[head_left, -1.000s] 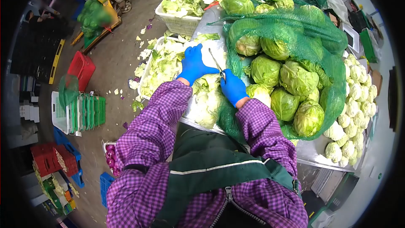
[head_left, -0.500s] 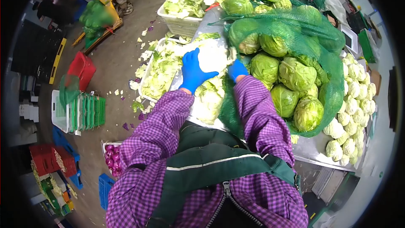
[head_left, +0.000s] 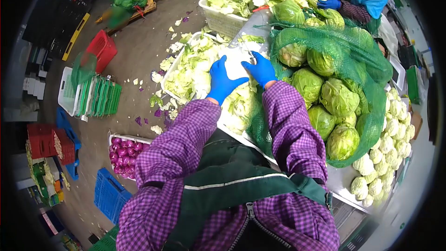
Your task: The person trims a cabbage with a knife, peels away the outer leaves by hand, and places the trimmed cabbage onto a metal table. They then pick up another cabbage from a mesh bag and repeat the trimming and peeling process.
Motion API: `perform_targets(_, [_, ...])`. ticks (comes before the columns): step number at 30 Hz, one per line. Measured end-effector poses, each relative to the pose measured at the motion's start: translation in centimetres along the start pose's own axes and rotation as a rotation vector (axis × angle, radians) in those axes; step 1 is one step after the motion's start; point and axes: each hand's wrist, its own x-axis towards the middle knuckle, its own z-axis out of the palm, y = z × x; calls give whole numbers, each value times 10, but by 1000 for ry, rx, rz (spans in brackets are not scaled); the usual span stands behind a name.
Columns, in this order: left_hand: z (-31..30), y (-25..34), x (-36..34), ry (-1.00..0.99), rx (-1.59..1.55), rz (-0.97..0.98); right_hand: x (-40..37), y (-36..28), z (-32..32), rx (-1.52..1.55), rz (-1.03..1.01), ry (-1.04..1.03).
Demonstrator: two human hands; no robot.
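Blue gloves cover both of my hands. My left hand (head_left: 223,80) is curved with thumb and fingers spread against the near left side of a pale, glaring cabbage (head_left: 236,66). On its right side, my right hand (head_left: 261,69) has its fingers bent against it; a thin dark thing shows by the fingertips, too small to make out. Loose pale leaves (head_left: 238,107) lie below my hands on the metal table (head_left: 258,25). Just right of my hands, green cabbages (head_left: 307,83) sit in an open green mesh bag (head_left: 367,72).
A white crate of leaves (head_left: 169,72) stands left of the table, another (head_left: 223,21) beyond it. Trimmed cabbages (head_left: 388,158) are piled at the right. A co-worker's gloved hands (head_left: 329,1) hold a cabbage at the back. Red onions (head_left: 125,155) fill a low crate.
The view has shifted, so the table and crates appear further right and lower. My right hand has moved up along the cabbage, its fingers now showing. The co-worker's second hand has come into view.
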Motion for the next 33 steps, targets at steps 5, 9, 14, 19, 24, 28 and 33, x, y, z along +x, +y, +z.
perform_targets(5, [1,-12,-23,45,-131,113,13,-5,-8,-294,-9,-94])
perform_targets(9, [-8,-25,-48,90,-222,219,24,18,-12,-247,183,5])
perform_targets(14, [-22,-44,-64,6,-329,191,2,41,-3,-123,250,47])
perform_targets(19, [-25,-34,-37,-88,-607,-85,-15,59,27,435,202,43])
perform_targets(24, [-22,-6,-5,-22,-279,-301,-31,55,25,327,119,59])
perform_targets(28, [-25,-11,3,-52,-290,-316,-35,76,12,249,206,155])
perform_targets(33, [-38,-22,-20,134,-888,-625,-54,30,4,293,201,166])
